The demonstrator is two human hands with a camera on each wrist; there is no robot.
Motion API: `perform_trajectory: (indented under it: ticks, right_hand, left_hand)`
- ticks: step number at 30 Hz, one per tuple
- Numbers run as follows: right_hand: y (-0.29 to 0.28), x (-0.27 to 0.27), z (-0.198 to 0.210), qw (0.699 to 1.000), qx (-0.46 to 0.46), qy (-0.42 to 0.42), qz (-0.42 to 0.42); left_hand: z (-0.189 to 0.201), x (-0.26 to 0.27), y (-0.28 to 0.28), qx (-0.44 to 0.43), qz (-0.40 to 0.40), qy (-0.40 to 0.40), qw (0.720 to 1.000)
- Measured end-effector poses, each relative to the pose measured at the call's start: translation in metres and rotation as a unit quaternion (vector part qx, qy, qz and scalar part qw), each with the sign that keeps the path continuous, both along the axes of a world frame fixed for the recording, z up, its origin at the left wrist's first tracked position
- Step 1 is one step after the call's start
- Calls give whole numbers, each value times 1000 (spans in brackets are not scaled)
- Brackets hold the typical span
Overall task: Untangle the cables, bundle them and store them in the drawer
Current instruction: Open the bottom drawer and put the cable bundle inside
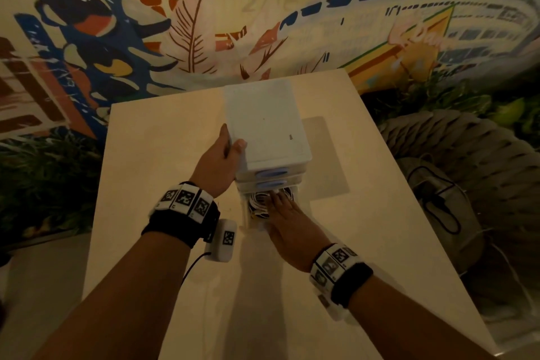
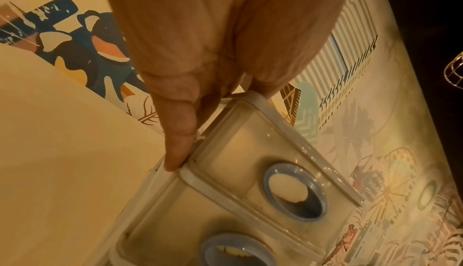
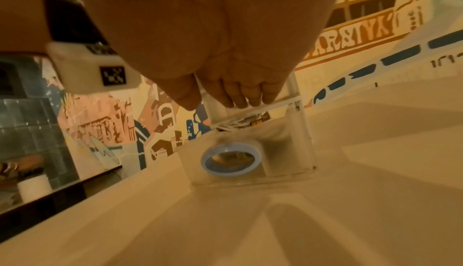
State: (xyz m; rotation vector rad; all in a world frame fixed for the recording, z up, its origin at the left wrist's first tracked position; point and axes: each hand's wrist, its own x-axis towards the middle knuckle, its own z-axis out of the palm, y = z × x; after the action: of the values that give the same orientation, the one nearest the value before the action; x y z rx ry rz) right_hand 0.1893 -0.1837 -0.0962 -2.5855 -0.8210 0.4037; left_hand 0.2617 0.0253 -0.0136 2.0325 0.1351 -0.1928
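Cables (image 1: 260,203) lie coiled in the open bottom drawer (image 1: 248,218) at centre frame, so the right hand (image 1: 287,222), fingers apparently flat on them, should tuck loops down while the left hand (image 1: 217,164) grips the drawer unit (image 1: 268,126) steady.

Right hand (image 3: 225,56) reaching over open clear drawer (image 3: 295,143) (blue ring pull (image 3: 231,159) in front), fingers (image 3: 240,97) above coiled cables (image 3: 240,123).

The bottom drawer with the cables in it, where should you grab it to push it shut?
Use the blue ring handle on the bottom drawer's clear front, coming from the person's side. The drawer sticks out that way. The right hand rests over the cables; the left hand steadies the drawer unit.
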Motion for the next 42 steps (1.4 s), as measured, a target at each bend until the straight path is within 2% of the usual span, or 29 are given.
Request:
perform_trajectory:
  ticks: [2,4,6,7,8,9,10,11,12,13,14,18,23,30,38,42]
  right_hand:
    - [-14,-18,10,994,97,-13,-41]
    - [-25,-42,14,983,139,-20,-117]
    - [-28,-61,2,969,133,67,-198]
    - [-24,-66,-4,949,143,156,-234]
    - [-19,-69,-13,900,196,264,-285]
    - [-12,-69,-19,808,291,368,-357]
    - [-5,-65,-26,680,390,449,-429]
    - [3,-61,-28,554,461,497,-484]
    - [8,-57,-28,459,507,517,-514]
    - [13,-52,-26,404,537,521,-527]
    - [18,-48,-23,377,559,515,-529]
    - [30,-34,-17,316,615,483,-537]
    - [42,-25,-18,273,651,448,-550]
    - [51,-15,-23,278,658,434,-550]
    - [56,16,-16,283,663,437,-538]
    - [57,29,-12,297,662,440,-529]
  left_hand:
    - [-4,2,1,-4,3,4,1000]
    - [-8,5,3,-12,12,12,1000]
    - [-14,7,5,-15,10,8,1000]
    - [-13,7,5,-13,11,9,1000]
    - [-11,6,4,-15,14,8,1000]
    - [-10,5,3,-17,14,6,1000]
    - [-8,4,2,-19,13,2,1000]
    - [-8,4,2,-17,14,0,1000]
    - [-7,4,1,-16,17,3,1000]
    - [-8,5,1,-17,18,5,1000]
    - [-8,5,2,-18,17,7,1000]
    - [-12,6,3,-11,20,17,1000]
    - [-12,5,3,-10,19,11,1000]
    - [-4,1,-2,-15,9,-15,1000]
    - [-1,0,-2,-7,15,-9,1000]
    - [1,-1,-3,-17,15,-8,1000]
